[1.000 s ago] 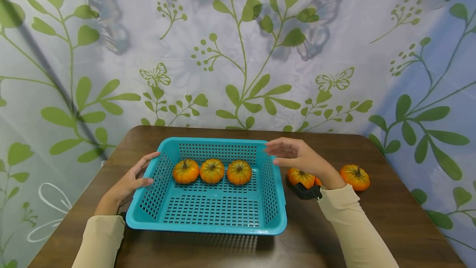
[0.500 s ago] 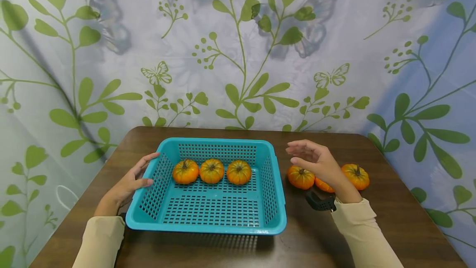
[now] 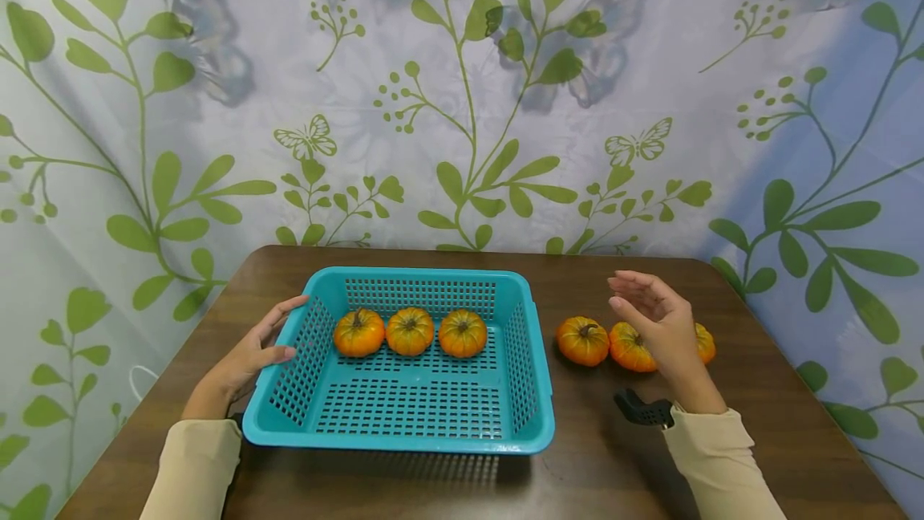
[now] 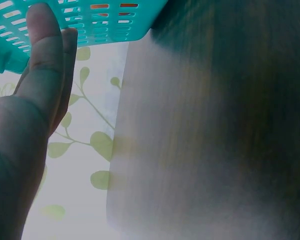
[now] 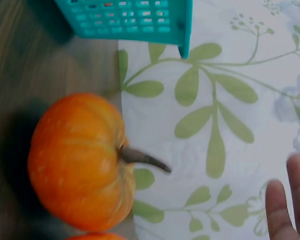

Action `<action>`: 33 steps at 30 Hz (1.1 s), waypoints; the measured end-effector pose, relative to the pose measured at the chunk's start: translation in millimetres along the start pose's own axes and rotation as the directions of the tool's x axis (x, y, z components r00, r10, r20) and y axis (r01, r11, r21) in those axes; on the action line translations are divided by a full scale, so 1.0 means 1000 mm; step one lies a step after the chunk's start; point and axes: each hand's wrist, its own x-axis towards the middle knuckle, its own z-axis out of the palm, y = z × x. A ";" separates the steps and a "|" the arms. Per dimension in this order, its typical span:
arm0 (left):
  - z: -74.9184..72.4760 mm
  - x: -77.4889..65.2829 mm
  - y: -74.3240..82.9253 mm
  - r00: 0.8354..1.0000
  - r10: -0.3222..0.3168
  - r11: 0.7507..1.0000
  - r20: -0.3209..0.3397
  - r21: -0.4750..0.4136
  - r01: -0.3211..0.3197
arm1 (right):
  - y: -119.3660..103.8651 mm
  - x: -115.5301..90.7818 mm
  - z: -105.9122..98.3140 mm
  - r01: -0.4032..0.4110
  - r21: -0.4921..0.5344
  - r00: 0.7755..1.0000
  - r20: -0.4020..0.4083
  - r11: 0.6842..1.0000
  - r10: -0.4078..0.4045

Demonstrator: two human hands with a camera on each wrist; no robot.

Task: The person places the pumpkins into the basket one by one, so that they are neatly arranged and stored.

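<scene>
At the left side of a turquoise plastic basket (image 3: 419,441), my left hand (image 3: 249,351) rests with fairly straight fingers at the rim and the thumb over it. The left wrist view shows its thumb (image 4: 44,45) in front of the perforated basket wall (image 4: 105,25). Three small orange pumpkins (image 3: 410,332) sit in a row along the basket's back. My right hand (image 3: 660,323) is raised over the pumpkins on the right, empty, fingers loosely bent. Beneath it lie a near pumpkin (image 3: 582,341), a middle pumpkin (image 3: 630,347) and a partly hidden pumpkin (image 3: 706,343).
The basket stands on a dark brown wooden table (image 3: 592,472). A white cloth with green leaves and butterflies (image 3: 462,103) hangs behind the table's back edge. A black strap piece (image 3: 642,409) sticks out at the right wrist.
My right hand has moved right, away from the basket's right rim, to above the pumpkins on the table, uncovering the near one. My left hand and the basket stay in place.
</scene>
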 end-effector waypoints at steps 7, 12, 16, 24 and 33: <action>0.000 0.001 -0.001 1.000 0.022 1.000 0.010 -0.011 -0.022 | 0.010 -0.003 -0.008 0.014 -0.035 0.961 -0.276 0.999 -0.023; -0.001 0.001 -0.002 0.999 0.033 0.999 0.022 -0.027 -0.032 | 0.020 -0.005 -0.016 0.053 -0.155 0.917 -0.383 0.986 -0.110; -0.001 0.001 -0.003 0.999 0.032 0.999 0.018 -0.018 -0.032 | 0.023 -0.007 -0.023 0.016 -0.206 0.884 -0.454 0.978 -0.110; -0.002 0.002 -0.004 0.999 0.034 0.999 0.023 -0.021 -0.033 | 0.042 -0.010 -0.048 -0.099 -0.251 0.812 -0.579 0.963 -0.068; -0.001 0.001 -0.004 0.999 0.031 0.999 0.019 -0.020 -0.031 | 0.058 -0.017 -0.070 -0.164 -0.164 0.732 -0.681 0.973 0.009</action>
